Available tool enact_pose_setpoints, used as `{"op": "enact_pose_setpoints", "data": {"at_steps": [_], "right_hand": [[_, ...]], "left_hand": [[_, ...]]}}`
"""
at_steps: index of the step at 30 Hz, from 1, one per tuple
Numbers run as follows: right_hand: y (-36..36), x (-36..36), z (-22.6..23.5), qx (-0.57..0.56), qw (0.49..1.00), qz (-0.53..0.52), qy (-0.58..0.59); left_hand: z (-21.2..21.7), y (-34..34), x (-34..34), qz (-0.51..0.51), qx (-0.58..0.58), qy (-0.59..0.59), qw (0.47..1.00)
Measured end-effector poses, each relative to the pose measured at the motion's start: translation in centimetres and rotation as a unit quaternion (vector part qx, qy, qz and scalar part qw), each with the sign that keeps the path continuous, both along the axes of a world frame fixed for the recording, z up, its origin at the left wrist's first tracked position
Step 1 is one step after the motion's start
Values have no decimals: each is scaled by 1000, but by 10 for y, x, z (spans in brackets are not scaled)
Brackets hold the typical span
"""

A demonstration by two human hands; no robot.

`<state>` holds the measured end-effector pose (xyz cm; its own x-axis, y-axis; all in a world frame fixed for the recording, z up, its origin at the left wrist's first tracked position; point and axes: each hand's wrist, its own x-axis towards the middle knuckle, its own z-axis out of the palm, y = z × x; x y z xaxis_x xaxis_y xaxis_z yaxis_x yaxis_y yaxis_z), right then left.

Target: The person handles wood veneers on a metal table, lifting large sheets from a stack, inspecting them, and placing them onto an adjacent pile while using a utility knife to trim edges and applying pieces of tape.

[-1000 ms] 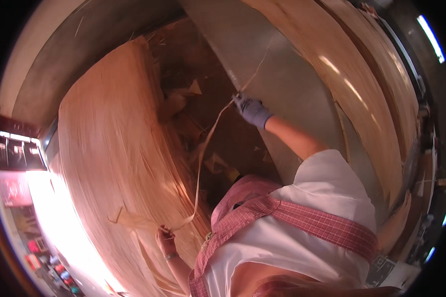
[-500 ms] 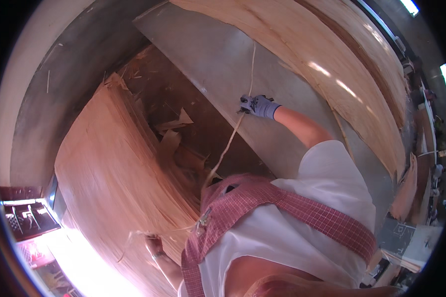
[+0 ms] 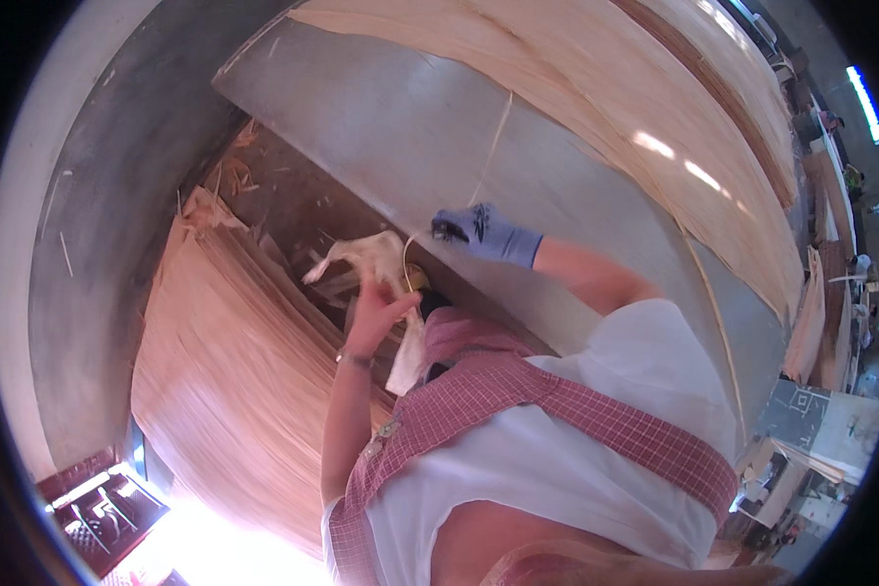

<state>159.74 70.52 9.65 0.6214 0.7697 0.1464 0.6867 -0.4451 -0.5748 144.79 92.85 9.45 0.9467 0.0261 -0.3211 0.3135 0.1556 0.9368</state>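
Head view: left fingers (image 3: 397,310) and blurred right fingers (image 3: 449,226) grip a pale strip (image 3: 375,253), partly hidden.

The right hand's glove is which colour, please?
The glove is greyish blue with dark patches, clearest in the head view.

Strong white glare (image 3: 230,552) burns out all detail at the lower left and washes a pinkish haze over the nearby wood sheets (image 3: 234,391). A ceiling light (image 3: 864,104) shows as a blue-white bar at the upper right, and short bright streaks lie on the paler wood stack (image 3: 566,78). The grey desk (image 3: 361,107) has a soft, dull sheen; the floor gap (image 3: 298,195) sits in brown shadow. The left hand (image 3: 373,317) and right hand (image 3: 483,232) look slightly blurred. Fisheye distortion bends straight edges, black rings the frame, and small background items turn mushy.
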Motion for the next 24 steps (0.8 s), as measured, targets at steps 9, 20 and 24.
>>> {"op": "enact_pose_setpoints", "data": {"at_steps": [9,20,24], "right_hand": [[18,139,-91,-42,987,-143,51],[145,173,21,-329,906,-253,89],[286,196,30,-238,964,-115,-38]], "left_hand": [[-74,155,101,-58,249,177,950],[-126,404,13,198,554,234,774],[-159,398,96,129,429,172,877]]}}
